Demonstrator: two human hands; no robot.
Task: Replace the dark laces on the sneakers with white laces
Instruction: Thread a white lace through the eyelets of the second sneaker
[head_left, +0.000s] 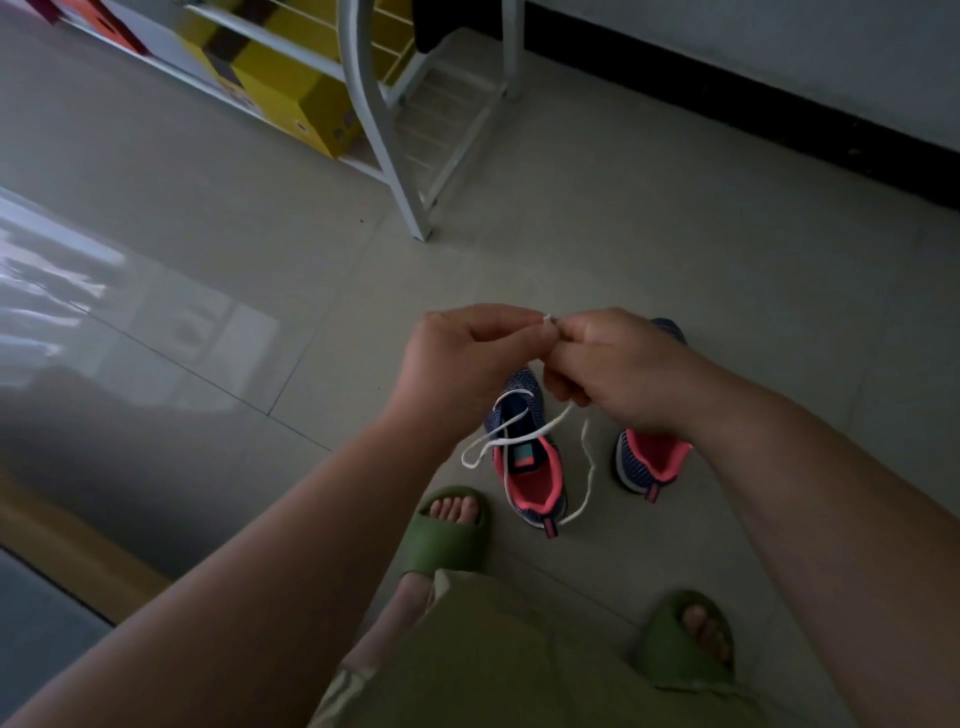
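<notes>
Pale, glossy floor tiles (649, 249) fill most of the frame, with window light reflected on them at the left edge and a dark baseboard (727, 104) running along the wall at the upper right. A white metal rack (384, 135) stands in the upper middle, and yellow boxes (280, 83) sit beneath it toward the upper left. Near the centre, both hands are raised and meet fingertip to fingertip: the left hand (457, 358) and the right hand (613, 364) each pinch the end of a white lace (589, 457) between thumb and curled fingers, the tip showing as a small white nub where the hands touch. From there the lace hangs down in loose loops over the sneakers below. The left sneaker (524, 457), navy mesh with a coral pink lining, stands on the floor just below centre, and the lace crosses its tongue area and trails past its heel. The right sneaker (652, 457) stands just beside it, partly hidden behind the right wrist; whether any lace is threaded in it cannot be told. At the bottom of the frame, two feet in green slides (447, 545) rest on the tiles, and light olive clothing (493, 665) covers the lower middle.
</notes>
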